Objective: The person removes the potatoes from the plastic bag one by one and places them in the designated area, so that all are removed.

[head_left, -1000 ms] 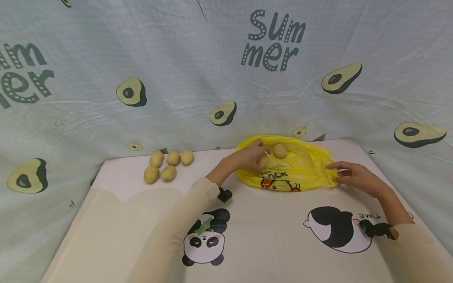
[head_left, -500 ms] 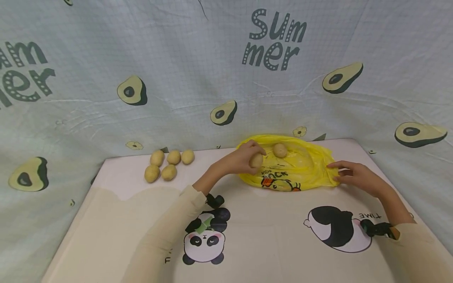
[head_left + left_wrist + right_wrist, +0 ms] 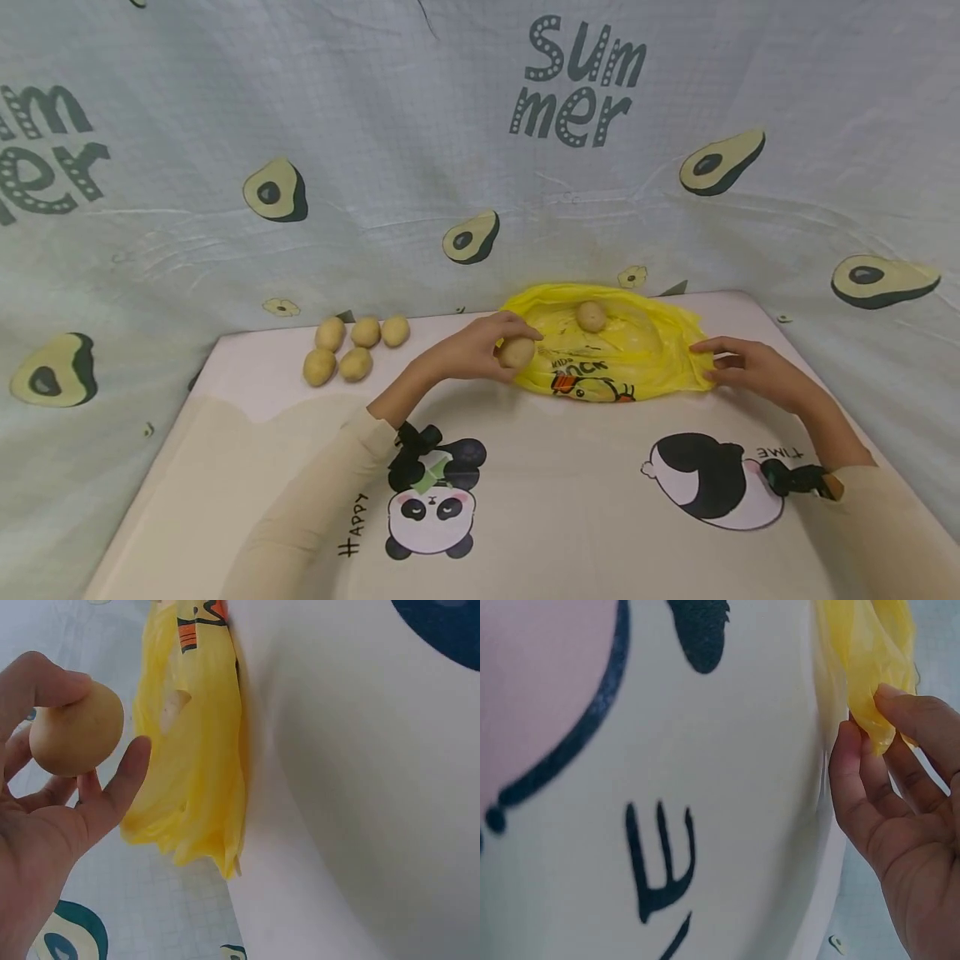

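A potato [image 3: 517, 352] is gripped in my left hand [image 3: 474, 346], at the left mouth of a yellow plastic bag [image 3: 622, 358]. The left wrist view shows this potato [image 3: 78, 729] held between curled fingers and thumb, apart from the bag [image 3: 214, 750]. Another potato [image 3: 591, 317] lies on the bag near its far side. At the bag's right end my right hand [image 3: 753, 375] pinches the plastic; the right wrist view shows the bag's corner [image 3: 881, 720] between thumb and fingers.
Several potatoes [image 3: 356, 364] sit grouped on the table [image 3: 247, 467] at the back left. A patterned cloth [image 3: 375, 150] hangs behind the table's far edge. Panda drawings [image 3: 431, 517] are printed on the table cover.
My left hand has drawn the potato leftward out of the bag. The right hand keeps its place at the bag's right end, and the other potatoes stay put.
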